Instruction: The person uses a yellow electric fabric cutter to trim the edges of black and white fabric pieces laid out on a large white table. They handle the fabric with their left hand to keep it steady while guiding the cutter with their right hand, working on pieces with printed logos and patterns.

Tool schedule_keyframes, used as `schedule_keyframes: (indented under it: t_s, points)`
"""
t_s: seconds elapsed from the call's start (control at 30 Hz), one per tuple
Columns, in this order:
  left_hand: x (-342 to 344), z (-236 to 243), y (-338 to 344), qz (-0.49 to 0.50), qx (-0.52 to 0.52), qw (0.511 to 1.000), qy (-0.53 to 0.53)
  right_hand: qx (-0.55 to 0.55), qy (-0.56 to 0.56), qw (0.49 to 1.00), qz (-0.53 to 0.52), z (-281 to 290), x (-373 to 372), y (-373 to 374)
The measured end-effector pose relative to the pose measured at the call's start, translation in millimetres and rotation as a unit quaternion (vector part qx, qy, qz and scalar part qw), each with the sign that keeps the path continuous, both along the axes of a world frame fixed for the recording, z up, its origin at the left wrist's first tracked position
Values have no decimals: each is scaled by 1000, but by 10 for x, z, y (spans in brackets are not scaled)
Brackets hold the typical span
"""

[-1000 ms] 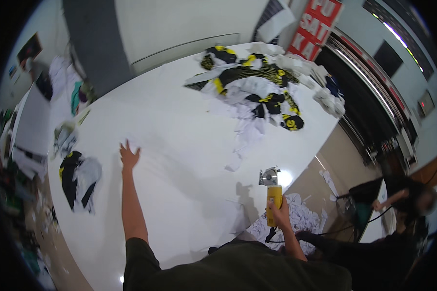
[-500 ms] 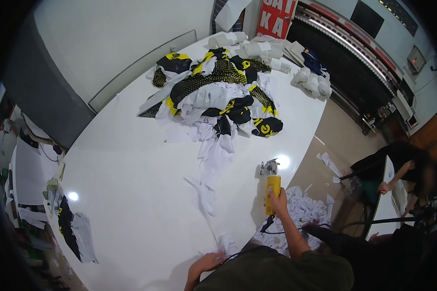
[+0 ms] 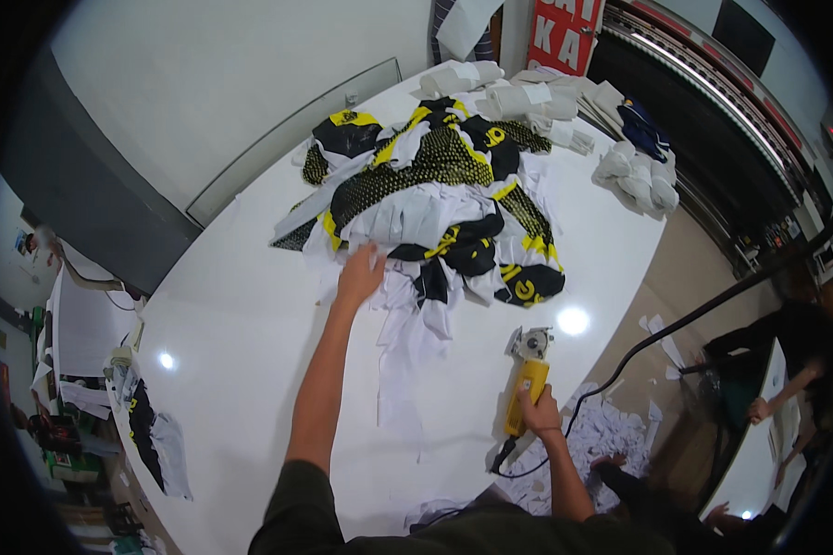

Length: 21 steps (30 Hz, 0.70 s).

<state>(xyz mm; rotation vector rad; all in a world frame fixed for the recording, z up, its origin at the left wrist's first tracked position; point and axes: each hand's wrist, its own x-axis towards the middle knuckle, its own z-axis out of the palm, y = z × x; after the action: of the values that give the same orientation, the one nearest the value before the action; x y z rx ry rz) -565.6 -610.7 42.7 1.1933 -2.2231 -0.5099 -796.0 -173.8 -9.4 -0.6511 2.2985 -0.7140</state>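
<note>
My left hand (image 3: 363,276) reaches over the table to the near side of a heap of black, yellow and white printed fabric pieces (image 3: 412,176). Its fingers are stretched out at the white cloth (image 3: 400,217), and no piece shows lifted in them. White fabric strips (image 3: 412,342) trail from the heap toward me. In my right hand (image 3: 540,413) is a yellow handheld electric rotary fabric cutter (image 3: 528,384), gripped round its body. The cutter's round metal head points away from me over the table's right part, and a black cord runs from its near end.
White rolls (image 3: 528,100) and bundled pale cloth (image 3: 634,178) lie at the far end of the white table (image 3: 241,370). More fabric pieces (image 3: 162,439) rest at the left edge. Scraps (image 3: 588,444) cover the floor at right, where another person's hand (image 3: 759,410) touches a board.
My left hand has moved from the table's near edge up to the fabric heap. The right hand still holds the cutter, now tilted slightly. The cord has swung up on the right.
</note>
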Motion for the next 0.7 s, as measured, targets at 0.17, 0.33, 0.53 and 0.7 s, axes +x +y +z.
schedule_keyframes:
  t_s: [0.17,0.33,0.53,0.7]
  points:
    - [-883,320,-1018,89,-144,981,-92,23,-5,998,56,54,-46,9]
    - [-799,470,-1537,97,-28,994,48,15,-3,997,71,112,-56,-17]
    - [-85,2290,-1942,155,-127,953,229,43,-16,994,99,209,-101,-77]
    - [872,4122,-1489,150,-200,903,349,12,-19,993,116,87,-59,-112]
